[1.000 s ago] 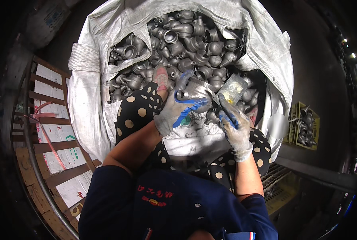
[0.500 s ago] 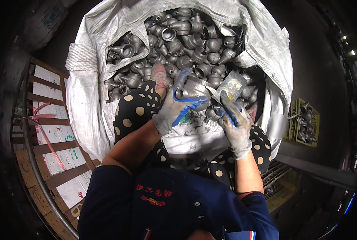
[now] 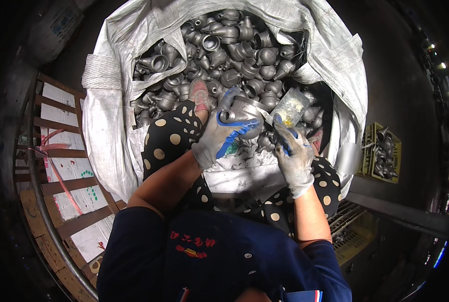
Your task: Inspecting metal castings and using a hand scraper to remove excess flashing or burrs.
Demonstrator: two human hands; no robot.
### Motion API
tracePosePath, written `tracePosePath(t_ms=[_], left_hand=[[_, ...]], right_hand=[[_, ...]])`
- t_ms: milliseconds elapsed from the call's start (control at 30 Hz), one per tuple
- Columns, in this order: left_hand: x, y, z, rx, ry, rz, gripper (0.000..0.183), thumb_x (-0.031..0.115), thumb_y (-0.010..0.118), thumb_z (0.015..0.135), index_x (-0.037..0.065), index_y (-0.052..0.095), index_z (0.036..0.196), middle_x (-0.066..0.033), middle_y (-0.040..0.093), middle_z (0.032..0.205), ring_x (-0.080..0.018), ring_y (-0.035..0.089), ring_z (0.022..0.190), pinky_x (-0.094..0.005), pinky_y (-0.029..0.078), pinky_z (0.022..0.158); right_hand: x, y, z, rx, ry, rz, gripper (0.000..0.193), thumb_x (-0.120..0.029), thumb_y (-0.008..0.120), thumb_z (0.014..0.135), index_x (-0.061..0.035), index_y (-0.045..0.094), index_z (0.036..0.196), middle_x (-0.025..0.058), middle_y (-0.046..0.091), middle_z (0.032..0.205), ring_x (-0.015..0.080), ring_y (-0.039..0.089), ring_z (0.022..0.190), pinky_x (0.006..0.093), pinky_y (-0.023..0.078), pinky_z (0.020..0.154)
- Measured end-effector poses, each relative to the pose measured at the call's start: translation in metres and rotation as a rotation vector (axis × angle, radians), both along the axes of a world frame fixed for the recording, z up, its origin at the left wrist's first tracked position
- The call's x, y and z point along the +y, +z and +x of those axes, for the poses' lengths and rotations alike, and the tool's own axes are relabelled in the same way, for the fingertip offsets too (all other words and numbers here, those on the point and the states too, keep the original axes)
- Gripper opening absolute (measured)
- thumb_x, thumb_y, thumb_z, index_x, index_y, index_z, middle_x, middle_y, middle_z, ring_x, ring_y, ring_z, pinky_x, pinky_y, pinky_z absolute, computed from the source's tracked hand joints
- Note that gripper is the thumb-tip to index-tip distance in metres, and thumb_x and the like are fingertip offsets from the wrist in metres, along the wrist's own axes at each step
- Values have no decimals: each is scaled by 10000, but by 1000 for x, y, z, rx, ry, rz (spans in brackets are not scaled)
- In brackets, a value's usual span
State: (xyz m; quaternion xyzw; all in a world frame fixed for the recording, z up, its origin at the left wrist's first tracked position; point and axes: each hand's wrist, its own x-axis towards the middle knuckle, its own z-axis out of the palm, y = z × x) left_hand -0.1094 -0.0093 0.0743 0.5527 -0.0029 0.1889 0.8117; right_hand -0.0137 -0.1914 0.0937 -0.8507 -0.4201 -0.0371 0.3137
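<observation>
casting (image 3: 244, 113) same grip, l hand (image 3: 219, 138), r hand (image 3: 292, 151) unmoved.

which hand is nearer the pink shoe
Left. The left hand grips a grey metal fitting just right of the pink shoe; the right hand is farther right.

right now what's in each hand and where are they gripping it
Left hand wraps the rounded body of a grey metal casting. Right hand holds a flat scraper-like tool by its lower end.
</observation>
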Motion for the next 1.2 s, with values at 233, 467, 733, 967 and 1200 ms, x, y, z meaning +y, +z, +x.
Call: tracePosePath(t_ms=[233,467,733,967,1200], left_hand=[[0,-2,4,39,61,22,701,8,632,811,71,232,1383,-145,533,1173,-240,580,1045,-370,491,918],[-2,4,3,51,-59,-292,672,75,670,791,39,311,1358,-124,506,1225,-183,549,1088,-321,444,946],[-2,3,3,57,-86,-289,774,43,645,812,31,155,1412,-109,532,1196,-170,550,1082,-312,451,938],[-4,-3,8,80,44,-331,823,-124,601,767,109,167,1427,-129,471,1261,-227,562,1070,-381,506,901],[-4,9,5,83,-36,-332,800,-70,613,779,84,169,1426,-120,469,1271,-220,542,1106,-363,476,934]], right_hand=[[-3,-2,4,264,13,193,339,-66,589,768,-100,628,1103,145,638,1014,321,623,928,357,493,807],[-2,-3,3,333,69,256,276,-65,582,800,-43,634,1069,163,634,1064,301,622,980,340,476,853],[-1,-8,4,370,57,226,305,-69,578,789,-59,627,1090,166,633,1055,324,608,989,366,471,859],[-2,3,7,317,115,115,324,-80,572,794,-96,625,1113,152,629,1068,330,605,986,372,477,849],[-7,6,9,357,140,170,309,-97,578,808,-84,624,1113,154,637,1055,326,612,980,359,479,840]])
